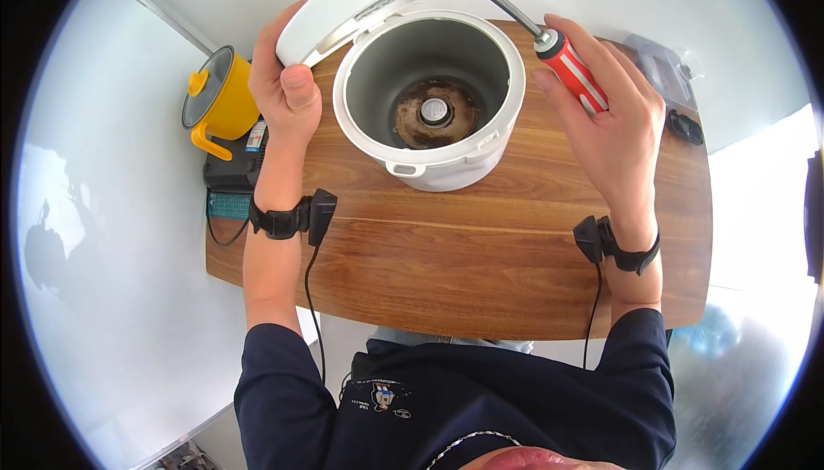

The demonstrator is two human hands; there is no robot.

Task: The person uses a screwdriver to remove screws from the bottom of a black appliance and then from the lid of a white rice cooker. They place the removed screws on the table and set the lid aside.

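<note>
A white rice cooker (455,178) stands on the wooden table with its lid raised. No inner pot sits in it; its grey interior shows a brown-stained heating plate (410,121) with a round silver centre. My left hand (287,97) grips the left edge of the lid (343,19), thumb on the near side. In my right hand (618,127) is a screwdriver (568,68) with a red, grey-striped handle. Its metal shaft points up and left, and the tip appears to reach the lid's underside near the top of the view; contact is hard to tell.
On the left, a yellow pot (236,97) with a glass lid stands on a black box (225,176), beside a green mat (230,206). A clear plastic package (665,66) and a small black object (685,127) lie at the right edge of the table (446,264). Cables hang from both wrist straps.
</note>
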